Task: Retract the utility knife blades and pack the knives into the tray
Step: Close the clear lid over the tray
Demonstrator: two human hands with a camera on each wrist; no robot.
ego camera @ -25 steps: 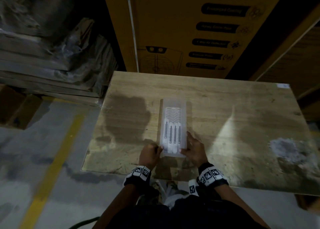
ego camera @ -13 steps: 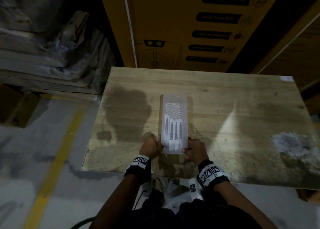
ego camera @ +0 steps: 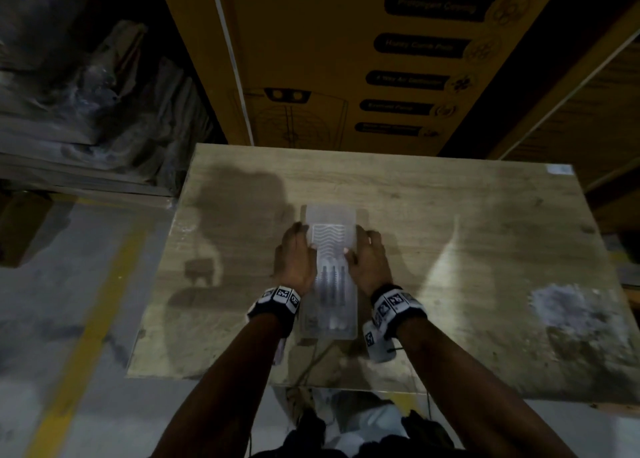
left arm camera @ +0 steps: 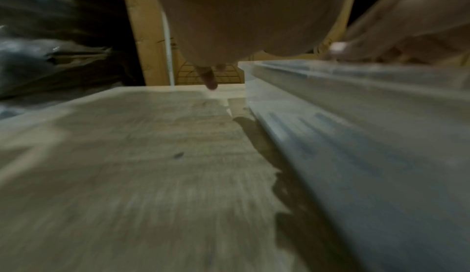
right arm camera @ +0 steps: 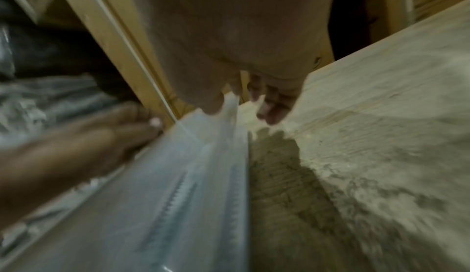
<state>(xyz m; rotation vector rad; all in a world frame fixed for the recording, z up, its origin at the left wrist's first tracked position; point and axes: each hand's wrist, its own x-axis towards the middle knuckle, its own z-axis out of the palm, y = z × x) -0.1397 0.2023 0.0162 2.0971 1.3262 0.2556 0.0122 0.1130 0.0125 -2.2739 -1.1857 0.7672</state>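
A long translucent plastic tray lies lengthwise on the wooden table, and it shows again in the left wrist view and the right wrist view. Three knives with dark ridged strips lie side by side inside it; their blades cannot be made out. My left hand lies flat along the tray's left side, fingers straight. My right hand flanks the right side, its thumb pressing on the tray's top and its fingertips pointing down at the table beside the rim.
A tall yellow carton stands right behind the table. Wrapped stacked boards lie to the left. A pale worn patch marks the table's right part. The floor with a yellow line lies left of the table edge.
Both hands have slid from the tray's near end forward along its sides to its far half. The tray itself stays where it was.
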